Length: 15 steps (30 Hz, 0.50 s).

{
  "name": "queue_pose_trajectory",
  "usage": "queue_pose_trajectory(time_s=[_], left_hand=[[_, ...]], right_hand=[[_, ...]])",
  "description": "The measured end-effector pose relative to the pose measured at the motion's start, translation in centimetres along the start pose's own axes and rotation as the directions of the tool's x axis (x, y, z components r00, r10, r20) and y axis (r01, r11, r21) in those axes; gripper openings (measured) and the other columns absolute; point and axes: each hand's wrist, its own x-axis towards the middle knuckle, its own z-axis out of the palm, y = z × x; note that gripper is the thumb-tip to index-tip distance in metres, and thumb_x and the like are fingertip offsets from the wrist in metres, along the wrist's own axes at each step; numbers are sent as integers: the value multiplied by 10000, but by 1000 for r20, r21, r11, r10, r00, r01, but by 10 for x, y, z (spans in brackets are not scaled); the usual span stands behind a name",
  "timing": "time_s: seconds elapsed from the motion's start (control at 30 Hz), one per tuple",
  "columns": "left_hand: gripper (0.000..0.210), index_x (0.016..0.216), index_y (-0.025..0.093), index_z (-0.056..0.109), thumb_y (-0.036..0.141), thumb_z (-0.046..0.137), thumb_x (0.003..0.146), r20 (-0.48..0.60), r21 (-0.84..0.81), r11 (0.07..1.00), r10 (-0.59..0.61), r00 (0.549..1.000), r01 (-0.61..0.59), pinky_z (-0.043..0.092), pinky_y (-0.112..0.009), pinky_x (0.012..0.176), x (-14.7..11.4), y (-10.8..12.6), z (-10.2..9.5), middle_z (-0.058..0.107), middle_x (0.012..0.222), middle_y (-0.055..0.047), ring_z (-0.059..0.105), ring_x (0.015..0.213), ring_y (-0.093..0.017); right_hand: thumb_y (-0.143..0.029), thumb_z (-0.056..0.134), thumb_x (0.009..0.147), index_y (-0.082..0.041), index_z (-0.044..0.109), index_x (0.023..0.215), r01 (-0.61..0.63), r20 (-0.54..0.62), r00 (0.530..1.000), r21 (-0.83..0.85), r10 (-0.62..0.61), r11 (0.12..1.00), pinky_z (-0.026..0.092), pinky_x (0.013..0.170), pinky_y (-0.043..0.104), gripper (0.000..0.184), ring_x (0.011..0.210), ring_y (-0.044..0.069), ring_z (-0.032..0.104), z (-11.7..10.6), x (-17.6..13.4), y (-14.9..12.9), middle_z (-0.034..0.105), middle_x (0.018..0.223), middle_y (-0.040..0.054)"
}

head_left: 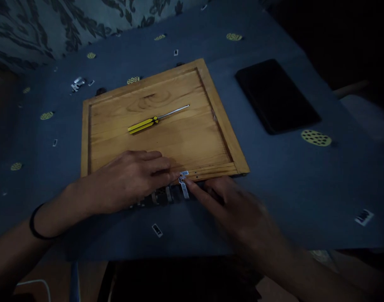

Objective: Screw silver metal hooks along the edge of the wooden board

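Note:
A shallow wooden frame with a recessed panel (166, 140) lies on the table. At its near edge sits a small silver metal bracket (184, 184) with screw holes, its long arm jutting over the edge. My left hand (131, 178) reaches across the near rim, fingers bent together, tips pressed at the bracket's left side. From the right, my right hand (236, 205) puts its index fingertip on the bracket; its other fingers curl at the frame's edge, partly hidden. A yellow and black screwdriver (144, 124) rests on the panel, its shaft pointing right.
A dark tablet-like slab (276, 96) lies right of the frame. Loose small metal pieces (77, 84) are at the back left. The blue tablecloth (305, 188) carries printed yellow shapes. Dark, partly hidden items (162, 195) sit below the frame's near edge. A patterned wall or curtain (84, 19) stands behind.

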Motion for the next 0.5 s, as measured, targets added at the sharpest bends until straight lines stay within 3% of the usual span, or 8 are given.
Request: queue_pose_trajectory(time_s=[0.17,0.5], left_hand=[[362,1251,113,636,140,330,1060,16,57,998,0,1000,-1,578,-341,790,0,2,-2,723,1095,-95,682,926,-212],[365,1299,102,606,105,360,1029,4,59,998,-5,1000,4,573,-360,815,-3,4,1,718,1154,-110,667,965,-236]], right_hand=[[-24,360,938,-126,523,1341,-26,0,1000,50,26,998,453,635,255,446,732,152,535,0,-3,-1,572,822,37],[-8,397,905,-161,575,1328,-36,13,999,-5,36,999,413,593,267,483,727,166,540,1,-2,-1,599,824,35]])
